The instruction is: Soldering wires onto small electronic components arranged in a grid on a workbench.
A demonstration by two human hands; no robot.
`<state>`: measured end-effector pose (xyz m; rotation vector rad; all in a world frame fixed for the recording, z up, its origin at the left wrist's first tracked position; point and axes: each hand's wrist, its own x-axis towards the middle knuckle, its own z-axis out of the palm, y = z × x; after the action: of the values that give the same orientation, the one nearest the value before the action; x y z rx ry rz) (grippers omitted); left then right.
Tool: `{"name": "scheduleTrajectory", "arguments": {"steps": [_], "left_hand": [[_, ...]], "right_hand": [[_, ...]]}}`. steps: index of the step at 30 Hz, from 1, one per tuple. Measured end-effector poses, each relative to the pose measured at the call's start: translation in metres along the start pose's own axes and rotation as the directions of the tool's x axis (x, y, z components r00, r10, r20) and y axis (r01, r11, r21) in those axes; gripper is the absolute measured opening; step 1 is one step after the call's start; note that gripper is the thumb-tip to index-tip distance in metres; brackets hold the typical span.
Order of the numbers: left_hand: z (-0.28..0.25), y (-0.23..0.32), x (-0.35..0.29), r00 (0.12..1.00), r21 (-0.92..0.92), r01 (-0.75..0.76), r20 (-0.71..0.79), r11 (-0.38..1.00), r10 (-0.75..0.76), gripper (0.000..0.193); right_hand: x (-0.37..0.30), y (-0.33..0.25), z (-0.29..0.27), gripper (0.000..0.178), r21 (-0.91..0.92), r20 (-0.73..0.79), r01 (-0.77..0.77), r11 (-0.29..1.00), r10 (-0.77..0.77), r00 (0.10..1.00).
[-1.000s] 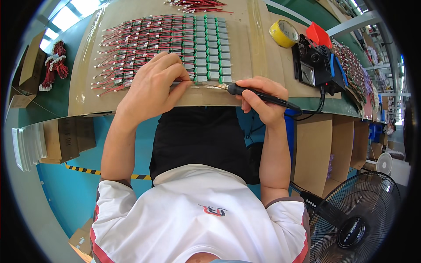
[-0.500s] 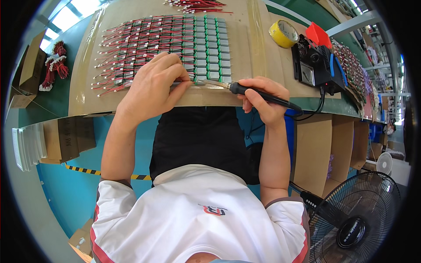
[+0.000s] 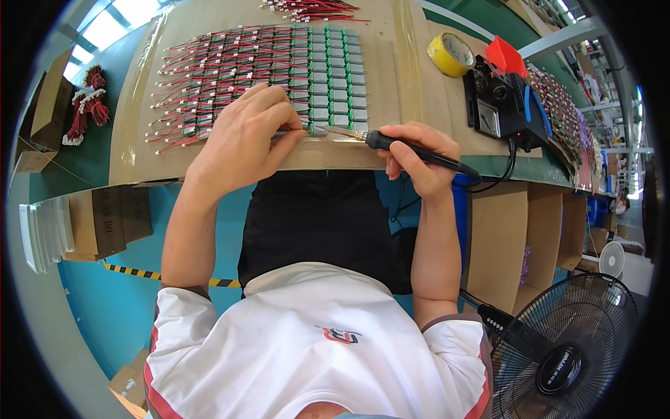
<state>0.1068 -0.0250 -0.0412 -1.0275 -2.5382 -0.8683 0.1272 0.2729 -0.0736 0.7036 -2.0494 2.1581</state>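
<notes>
My right hand (image 3: 423, 159) grips a soldering iron (image 3: 401, 145) by its black handle. The metal tip points left, at the near end of the rows of small grey modules (image 3: 338, 85) with green edges. My left hand (image 3: 248, 136) lies over the lower part of the rows, thumb and forefinger pinched together close to the iron's tip. What they pinch is too small and covered to make out. Red and black wire leads (image 3: 202, 77) with white connectors fan out leftward from the modules, partly hidden under my left hand.
The modules rest on a cardboard sheet (image 3: 380, 157). To the right are a yellow tape roll (image 3: 451, 54) and a black soldering station (image 3: 504, 105) with a cord. More wire bundles (image 3: 89, 108) lie at the left. A black fan (image 3: 558, 356) stands at the lower right.
Almost nothing differs. Both hands keep their places, and the iron's tip stays at the near end of the modules.
</notes>
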Motion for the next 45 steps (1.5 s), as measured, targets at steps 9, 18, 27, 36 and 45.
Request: {"name": "scheduleTrajectory", "arguments": {"steps": [9, 18, 27, 36, 45], "left_hand": [[0.001, 0.000, 0.002, 1.000, -0.006, 0.007, -0.013, 1.000, -0.007, 0.013], [-0.008, 0.005, 0.003, 0.998, -0.052, 0.005, -0.060, 0.999, -0.009, 0.016], [-0.039, 0.000, 0.016, 0.985, 0.089, 0.056, -0.170, 0.994, -0.041, 0.019], [-0.029, -0.122, 0.144, 0.935, 0.247, 0.286, 0.142, 0.926, -0.326, 0.015], [-0.020, -0.148, 0.152, 0.917, 0.272, 0.274, 0.216, 0.922, -0.336, 0.012]], "right_hand": [[0.001, 0.002, -0.002, 0.021, 0.012, -0.014, -0.009, 1.000, 0.009, 1.000], [0.001, 0.002, -0.003, 0.023, 0.151, -0.091, -0.098, 0.984, 0.112, 0.990], [0.079, -0.039, -0.029, 0.028, -0.121, -0.032, 0.031, 0.992, -0.035, 0.999], [0.164, 0.026, -0.039, 0.022, -0.343, -0.007, 0.261, 0.902, -0.280, 0.960], [0.160, 0.030, -0.056, 0.020, -0.377, -0.022, 0.272, 0.886, -0.302, 0.953]]}}
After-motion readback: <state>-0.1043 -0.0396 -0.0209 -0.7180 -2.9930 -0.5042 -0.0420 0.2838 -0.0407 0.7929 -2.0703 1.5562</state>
